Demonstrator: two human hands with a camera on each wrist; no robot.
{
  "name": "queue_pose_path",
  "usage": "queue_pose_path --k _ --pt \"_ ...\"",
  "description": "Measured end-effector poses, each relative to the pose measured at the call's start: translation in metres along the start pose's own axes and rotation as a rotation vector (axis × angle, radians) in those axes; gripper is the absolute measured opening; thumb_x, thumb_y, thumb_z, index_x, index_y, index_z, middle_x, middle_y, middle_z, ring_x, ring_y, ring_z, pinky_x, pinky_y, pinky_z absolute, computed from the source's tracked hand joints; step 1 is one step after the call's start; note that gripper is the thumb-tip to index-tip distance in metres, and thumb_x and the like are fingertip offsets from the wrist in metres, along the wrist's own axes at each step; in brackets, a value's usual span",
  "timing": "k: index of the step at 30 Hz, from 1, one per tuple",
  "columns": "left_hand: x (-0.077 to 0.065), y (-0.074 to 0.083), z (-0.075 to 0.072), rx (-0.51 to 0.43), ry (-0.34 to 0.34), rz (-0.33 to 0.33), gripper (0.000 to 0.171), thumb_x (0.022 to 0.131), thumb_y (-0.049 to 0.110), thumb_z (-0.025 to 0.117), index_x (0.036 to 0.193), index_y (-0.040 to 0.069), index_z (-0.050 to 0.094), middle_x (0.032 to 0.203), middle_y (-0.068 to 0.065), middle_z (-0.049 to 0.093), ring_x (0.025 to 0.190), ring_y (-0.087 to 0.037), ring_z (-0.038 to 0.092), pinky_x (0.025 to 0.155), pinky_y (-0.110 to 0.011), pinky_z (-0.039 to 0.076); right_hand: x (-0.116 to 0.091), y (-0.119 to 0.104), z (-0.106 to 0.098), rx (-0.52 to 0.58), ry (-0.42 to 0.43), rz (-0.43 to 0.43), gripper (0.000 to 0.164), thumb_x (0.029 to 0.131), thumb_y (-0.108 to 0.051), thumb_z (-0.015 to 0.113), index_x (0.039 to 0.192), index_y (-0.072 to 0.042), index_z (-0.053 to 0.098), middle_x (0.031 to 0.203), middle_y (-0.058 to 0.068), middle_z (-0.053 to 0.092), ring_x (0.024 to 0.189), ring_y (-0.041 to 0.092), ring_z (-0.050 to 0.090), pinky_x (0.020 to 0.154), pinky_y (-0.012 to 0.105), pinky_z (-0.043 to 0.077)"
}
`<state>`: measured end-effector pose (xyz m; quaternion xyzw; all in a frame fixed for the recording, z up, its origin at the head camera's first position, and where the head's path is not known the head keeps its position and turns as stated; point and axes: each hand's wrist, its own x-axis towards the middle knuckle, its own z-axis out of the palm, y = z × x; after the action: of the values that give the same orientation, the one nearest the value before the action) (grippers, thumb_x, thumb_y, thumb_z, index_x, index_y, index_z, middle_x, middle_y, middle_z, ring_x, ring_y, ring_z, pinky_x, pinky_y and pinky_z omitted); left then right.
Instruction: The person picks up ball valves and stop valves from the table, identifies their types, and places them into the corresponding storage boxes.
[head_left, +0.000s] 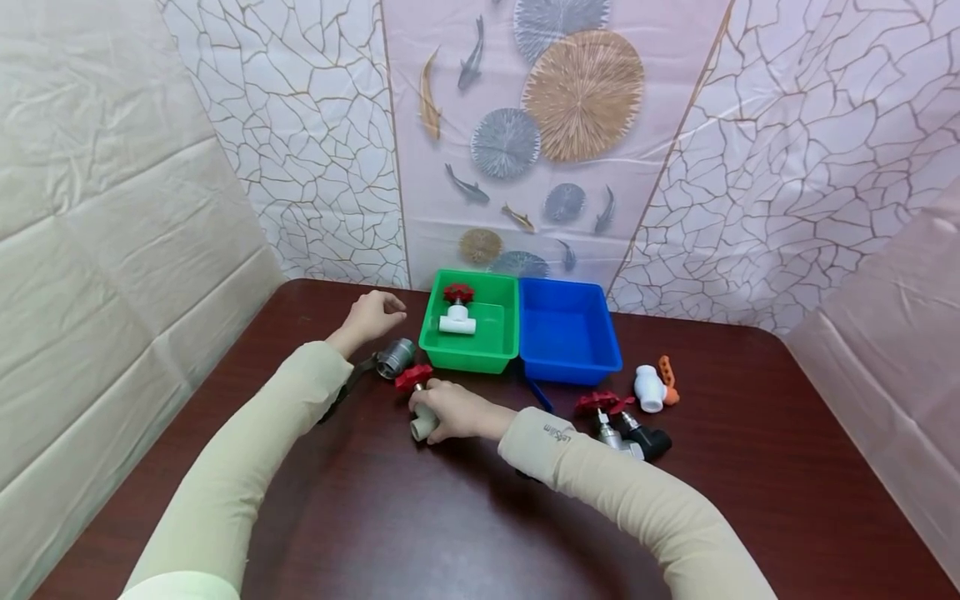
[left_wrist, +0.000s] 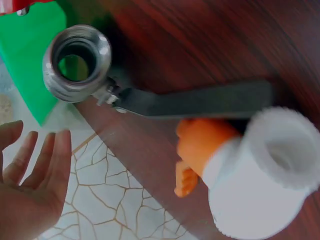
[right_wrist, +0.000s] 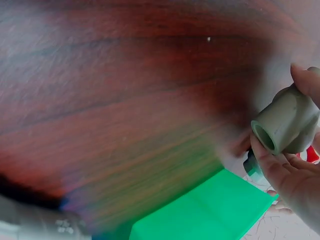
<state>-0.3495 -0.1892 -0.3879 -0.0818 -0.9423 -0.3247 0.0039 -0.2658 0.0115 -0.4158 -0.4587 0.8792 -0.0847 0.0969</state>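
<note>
1. On the far left of the bench (head_left: 360,533), the left hand (head_left: 371,315) hangs with thumb and fingers apart and loosely bent.
2. Below the left wrist, seen only in the left wrist view, sits a white plastic valve with an orange handle (left_wrist: 260,195); whether it touches the lever beside it, I cannot tell.
3. Next comes a silver metal ball valve with a flat black lever (head_left: 396,358), near the left hand.
4. Just right of it is a grey-beige plastic pipe valve with a red handwheel (head_left: 423,423), its open end facing the near side; whether it rests on the bench is unclear.
5. The right hand (head_left: 457,408) has its fingers clamped on that valve's body.
6. Behind it stands a green rectangular plastic bin (head_left: 491,329), holding a white plastic tee valve with a red handwheel (head_left: 457,322), upright.
7. Alongside is a blue rectangular plastic bin (head_left: 566,329), with a slim blue strip (head_left: 540,396) at its near side.
8. Nearer and farther right lie a silver metal valve (head_left: 611,433) and a black-bodied valve (head_left: 651,442), side by side, with red handwheels.
9. Rightmost is another white plastic valve with an orange lever (head_left: 649,389).
</note>
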Motion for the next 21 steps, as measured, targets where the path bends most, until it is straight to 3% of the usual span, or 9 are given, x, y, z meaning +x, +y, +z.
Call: queue_pose_path --k 7,14,19,21 --pt "0.005 -0.001 -0.005 -0.209 -0.156 -0.045 0.036 0.097 0.013 0.050 0.124 -0.009 0.055 0.117 -0.030 0.058 0.097 -0.041 0.063 0.077 -0.042 0.057 -0.014 0.007 -0.009 0.021 0.017 0.020 0.045 0.072 -0.020 0.082 0.111 -0.012 0.062 0.103 0.009 0.057 0.090 0.016 0.055 0.073 0.023 0.047" --pt "0.005 -0.004 -0.008 -0.410 -0.170 -0.085 0.038 0.098 0.014 0.047 0.128 -0.009 0.050 0.124 -0.035 0.052 0.100 -0.041 0.062 0.084 -0.043 0.055 -0.029 0.015 -0.019 0.057 0.049 0.034 0.043 0.073 -0.018 0.081 0.111 -0.010 0.062 0.102 0.009 0.058 0.091 0.018 0.055 0.073 0.026 0.048" --pt "0.002 -0.006 -0.006 -0.539 -0.170 -0.129 0.040 0.099 0.016 0.047 0.133 -0.006 0.048 0.127 -0.033 0.051 0.087 -0.020 0.067 0.081 -0.036 0.056 -0.040 0.023 -0.024 0.096 0.047 0.054 0.044 0.073 -0.016 0.081 0.112 -0.008 0.062 0.105 0.012 0.058 0.093 0.020 0.055 0.072 0.029 0.050" --pt "0.001 -0.004 -0.007 -0.574 -0.201 -0.142 0.042 0.099 0.018 0.046 0.136 -0.004 0.045 0.130 -0.033 0.048 0.089 -0.020 0.067 0.083 -0.035 0.056 -0.045 0.026 -0.026 0.118 0.058 0.071 0.045 0.074 -0.015 0.080 0.113 -0.007 0.062 0.107 0.013 0.058 0.094 0.021 0.055 0.073 0.030 0.051"
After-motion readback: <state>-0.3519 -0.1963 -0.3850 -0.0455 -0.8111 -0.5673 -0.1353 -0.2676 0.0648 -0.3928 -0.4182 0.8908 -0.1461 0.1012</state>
